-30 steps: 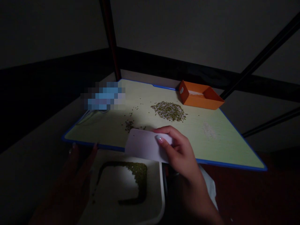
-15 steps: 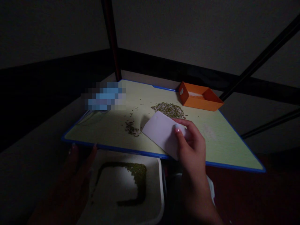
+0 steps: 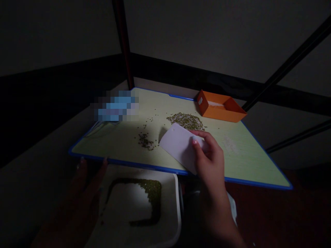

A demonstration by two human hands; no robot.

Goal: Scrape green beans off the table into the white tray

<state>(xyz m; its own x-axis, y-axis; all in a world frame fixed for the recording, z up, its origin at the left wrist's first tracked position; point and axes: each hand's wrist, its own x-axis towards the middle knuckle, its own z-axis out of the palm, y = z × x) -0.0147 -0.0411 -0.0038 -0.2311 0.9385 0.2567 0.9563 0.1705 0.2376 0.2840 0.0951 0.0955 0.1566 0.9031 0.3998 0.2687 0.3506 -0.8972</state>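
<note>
Between the thumb and fingers of my right hand (image 3: 209, 158) is a thin white card (image 3: 178, 144) with a small hole near one corner. It is held at a tilt over the front of the tabletop, beside a small scatter of dark seeds (image 3: 146, 140). Past the card lies a larger heap of green seeds (image 3: 186, 120). My left hand (image 3: 80, 196), dim in shadow, has its fingers apart just below the table's front edge. It is beside a white tub (image 3: 177, 206) under the edge; whether it touches the tub is unclear. Green seeds line the tub's bottom and sides.
The pale green tabletop (image 3: 253, 162) has a blue rim. An orange open box (image 3: 222, 112) stands at its back right corner. A blurred-out blue item (image 3: 116, 106) lies at the left, with a cable by it. Walls rise behind and to the left.
The card and my right hand have shifted very slightly. The seeds, the tub and my left hand look nearly the same.
</note>
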